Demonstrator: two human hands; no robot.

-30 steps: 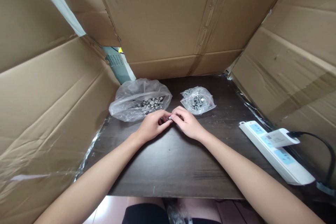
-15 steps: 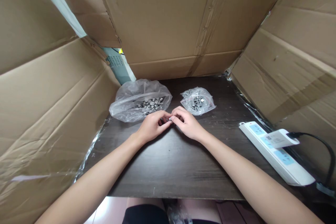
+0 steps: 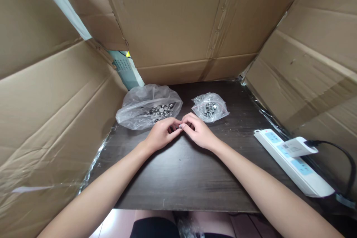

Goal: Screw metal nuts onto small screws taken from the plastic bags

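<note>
Holding a tiny shiny metal piece [image 3: 180, 126] between them, the left hand [image 3: 161, 134] and the right hand [image 3: 198, 131] meet in the middle of the dark wooden table [image 3: 181, 178]. The fingers of both hands are curled in close and pinch the piece at their tips, so both hands are closed on it (it is too small to tell just what kind of piece it is). The fingertips of the two hands touch each other around it, and the piece sits just above the table top.

Just behind the left hand lies a big clear plastic bag [image 3: 147, 106] with a heap of small metal parts [image 3: 160, 110] inside. The bag lies near the hand, but I cannot tell if they touch. Just behind the right hand lies a small clear bag [image 3: 210, 107] with a red strip at its top and more little metal bits in it. The two bags lie apart from each other.

Far off to the right, a white power strip [image 3: 292, 165] lies on the table with a white plug block [image 3: 297, 146] stuck in it and a black cord [image 3: 344, 160] running off. Tall brown cardboard walls [image 3: 181, 22] stand around the table on three sides
</note>
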